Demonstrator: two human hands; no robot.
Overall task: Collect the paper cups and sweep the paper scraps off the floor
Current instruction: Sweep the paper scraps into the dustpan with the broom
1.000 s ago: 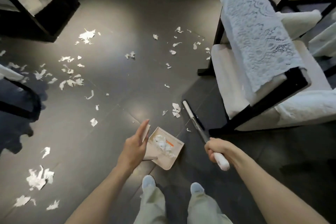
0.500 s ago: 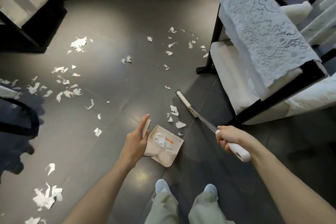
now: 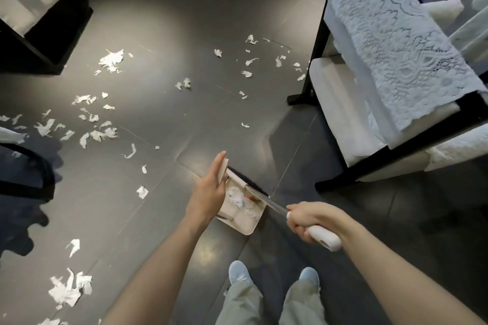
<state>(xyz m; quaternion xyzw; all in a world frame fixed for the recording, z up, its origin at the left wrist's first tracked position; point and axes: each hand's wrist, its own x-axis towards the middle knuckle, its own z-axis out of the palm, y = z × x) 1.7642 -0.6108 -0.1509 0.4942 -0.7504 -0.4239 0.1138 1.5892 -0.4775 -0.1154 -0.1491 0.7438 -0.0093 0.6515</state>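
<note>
My left hand holds the upright handle of a beige dustpan that rests on the dark floor and holds white scraps. My right hand grips the white handle of a broom. The broom's dark bristle head lies at the dustpan's mouth. White paper scraps are strewn over the floor to the left, with more paper scraps farther back and a larger clump of scraps at the lower left. No paper cups are in view.
A black-framed chair with white cushions and a lace cover stands close on the right. Another dark chair edges in at the left, and black furniture stands at the back left. My feet are below the dustpan.
The broom head swept left and toward me, from beside the chair to the dustpan's mouth. The few scraps that lay in front of the pan are gone from the floor.
</note>
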